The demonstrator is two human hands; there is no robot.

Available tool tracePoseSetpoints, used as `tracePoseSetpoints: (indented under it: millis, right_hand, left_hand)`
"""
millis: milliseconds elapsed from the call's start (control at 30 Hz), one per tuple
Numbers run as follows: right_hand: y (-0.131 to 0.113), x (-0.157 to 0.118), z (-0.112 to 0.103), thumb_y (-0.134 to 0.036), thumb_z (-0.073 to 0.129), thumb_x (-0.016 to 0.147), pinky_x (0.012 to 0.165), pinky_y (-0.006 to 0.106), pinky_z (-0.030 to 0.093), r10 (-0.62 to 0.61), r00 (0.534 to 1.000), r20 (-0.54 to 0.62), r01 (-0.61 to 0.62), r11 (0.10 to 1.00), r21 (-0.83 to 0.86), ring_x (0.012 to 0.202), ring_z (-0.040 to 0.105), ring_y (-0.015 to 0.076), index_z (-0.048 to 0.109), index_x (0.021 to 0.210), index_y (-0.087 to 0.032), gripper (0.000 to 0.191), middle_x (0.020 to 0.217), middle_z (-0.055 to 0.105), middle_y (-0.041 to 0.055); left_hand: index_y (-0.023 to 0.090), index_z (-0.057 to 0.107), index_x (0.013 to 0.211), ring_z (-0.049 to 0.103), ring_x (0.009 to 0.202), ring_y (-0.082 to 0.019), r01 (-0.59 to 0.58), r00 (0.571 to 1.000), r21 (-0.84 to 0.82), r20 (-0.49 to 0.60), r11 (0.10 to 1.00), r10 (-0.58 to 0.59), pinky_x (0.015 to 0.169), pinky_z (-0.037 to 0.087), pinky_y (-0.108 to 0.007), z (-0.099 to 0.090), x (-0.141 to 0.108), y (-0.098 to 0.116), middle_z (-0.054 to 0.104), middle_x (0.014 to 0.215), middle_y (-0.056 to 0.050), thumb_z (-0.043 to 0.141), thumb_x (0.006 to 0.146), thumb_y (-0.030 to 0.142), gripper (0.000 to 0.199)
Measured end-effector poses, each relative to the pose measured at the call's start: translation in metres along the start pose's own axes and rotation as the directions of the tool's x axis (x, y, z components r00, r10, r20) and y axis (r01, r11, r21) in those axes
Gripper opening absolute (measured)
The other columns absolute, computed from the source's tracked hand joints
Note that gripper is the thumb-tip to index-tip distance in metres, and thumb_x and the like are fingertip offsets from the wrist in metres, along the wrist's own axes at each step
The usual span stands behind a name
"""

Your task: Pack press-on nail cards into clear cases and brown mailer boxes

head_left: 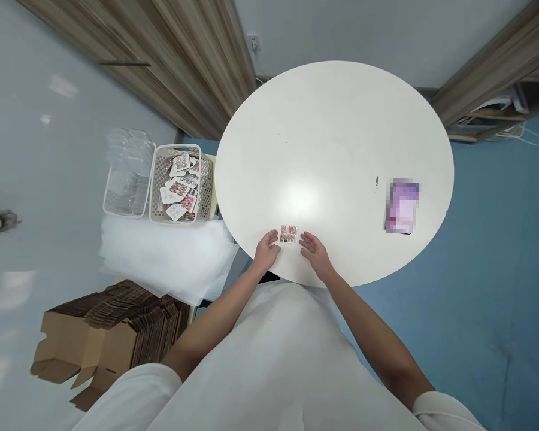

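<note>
A small set of press-on nails (pixel 288 234), pinkish brown in two rows, lies flat on the white round table (pixel 336 120) near its front edge. My left hand (pixel 266 251) rests just left of the set, fingers apart and holding nothing. On the other side, my right hand (pixel 315 252) is open too, its fingertips pointing towards the set with a small gap between.
A pixelated purple item (pixel 403 206) lies at the table's right. Left of the table stand a white basket (pixel 205 191) of nail cards and a bin (pixel 126 194) of clear plastic trays. Translucent sheets (pixel 166 251) and folded cardboard boxes (pixel 112 335) are nearer me.
</note>
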State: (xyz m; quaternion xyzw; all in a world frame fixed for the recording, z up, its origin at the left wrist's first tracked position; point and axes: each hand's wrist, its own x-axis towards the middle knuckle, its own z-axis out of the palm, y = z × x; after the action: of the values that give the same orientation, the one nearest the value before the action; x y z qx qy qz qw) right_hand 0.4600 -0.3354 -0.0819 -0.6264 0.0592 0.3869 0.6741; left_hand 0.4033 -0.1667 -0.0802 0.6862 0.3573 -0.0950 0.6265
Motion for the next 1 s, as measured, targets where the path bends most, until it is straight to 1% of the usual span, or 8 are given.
tracePoseSetpoints:
  millis: [133,267,367,567,667,733,867,1000]
  right_hand:
    - [0.002,0.002,0.013,-0.024,0.057,0.068,0.096,0.045,0.037,-0.001,1.0,-0.015,0.002,0.999,0.049,0.119,0.043,0.0214,0.041,0.123,-0.028,0.057,0.133,0.042,0.0065]
    - [0.0,0.012,0.033,-0.025,0.058,0.068,0.096,0.047,0.036,-0.005,0.999,-0.047,0.006,0.999,0.035,0.118,0.044,0.0218,0.042,0.123,-0.029,0.057,0.133,0.043,0.006]
    - [-0.009,0.025,0.056,-0.027,0.059,0.069,0.097,0.045,0.036,0.005,1.0,-0.024,-0.005,1.0,0.007,0.119,0.043,0.0217,0.041,0.123,-0.029,0.058,0.134,0.041,0.0059]
    - [-0.031,0.062,0.115,-0.029,0.059,0.069,0.098,0.041,0.036,0.013,1.0,0.007,-0.013,0.999,-0.043,0.119,0.043,0.0211,0.043,0.122,-0.027,0.056,0.134,0.04,0.0061]
    - [-0.034,0.081,0.14,-0.029,0.06,0.068,0.098,0.041,0.036,-0.01,1.0,-0.003,0.01,0.999,-0.04,0.117,0.045,0.0209,0.044,0.121,-0.026,0.055,0.133,0.042,0.0069]
    - [-0.034,0.093,0.152,-0.03,0.06,0.069,0.098,0.041,0.036,-0.039,0.999,-0.024,0.038,0.999,-0.033,0.116,0.046,0.0207,0.044,0.121,-0.025,0.055,0.132,0.043,0.0074]
    - [-0.029,0.107,0.163,-0.034,0.06,0.069,0.097,0.041,0.037,-0.085,0.993,-0.079,0.084,0.996,-0.015,0.114,0.047,0.02,0.042,0.121,-0.023,0.056,0.131,0.044,0.0086]
    - [-0.025,0.107,0.166,-0.037,0.059,0.07,0.096,0.041,0.037,-0.12,0.989,-0.092,0.118,0.993,-0.027,0.113,0.047,0.0199,0.041,0.122,-0.024,0.056,0.131,0.044,0.0085]
  left_hand:
    - [0.022,0.045,0.121,0.045,0.115,-0.02,-0.015,0.996,-0.022,0.092,1.0,0.017,0.097,0.035,-0.039,-0.008,0.003,-0.001,0.047,0.127,-0.008,0.049,0.063,0.006,0.06]
    - [0.022,0.044,0.123,0.044,0.116,-0.02,-0.048,0.993,-0.007,0.105,0.999,0.048,0.099,0.032,-0.04,-0.025,0.01,0.001,0.048,0.127,-0.007,0.05,0.062,0.006,0.063]
    - [0.022,0.043,0.124,0.043,0.117,-0.021,-0.078,0.992,0.013,0.096,0.997,0.076,0.1,0.031,-0.04,-0.047,0.021,0.003,0.047,0.128,-0.007,0.051,0.063,0.007,0.063]
    - [0.021,0.043,0.124,0.044,0.116,-0.021,-0.11,0.993,0.002,0.04,0.994,0.11,0.099,0.032,-0.038,-0.102,0.056,0.005,0.047,0.128,-0.007,0.051,0.063,0.008,0.063]
    - [0.02,0.043,0.124,0.045,0.115,-0.021,-0.122,0.993,0.002,0.003,0.993,0.122,0.097,0.034,-0.037,-0.125,0.073,0.008,0.046,0.128,-0.008,0.051,0.063,0.009,0.062]
    - [0.019,0.043,0.124,0.046,0.113,-0.021,-0.143,0.989,0.009,-0.02,0.99,0.143,0.095,0.036,-0.036,-0.137,0.083,0.009,0.047,0.127,-0.009,0.051,0.063,0.01,0.061]
    - [0.02,0.044,0.123,0.048,0.109,-0.022,-0.183,0.982,0.025,-0.033,0.983,0.184,0.09,0.039,-0.036,-0.148,0.094,0.01,0.048,0.127,-0.009,0.05,0.063,0.011,0.061]
    - [0.02,0.043,0.124,0.049,0.108,-0.022,-0.218,0.975,0.036,-0.028,0.975,0.219,0.087,0.041,-0.035,-0.149,0.093,0.008,0.049,0.125,-0.009,0.049,0.064,0.01,0.061]
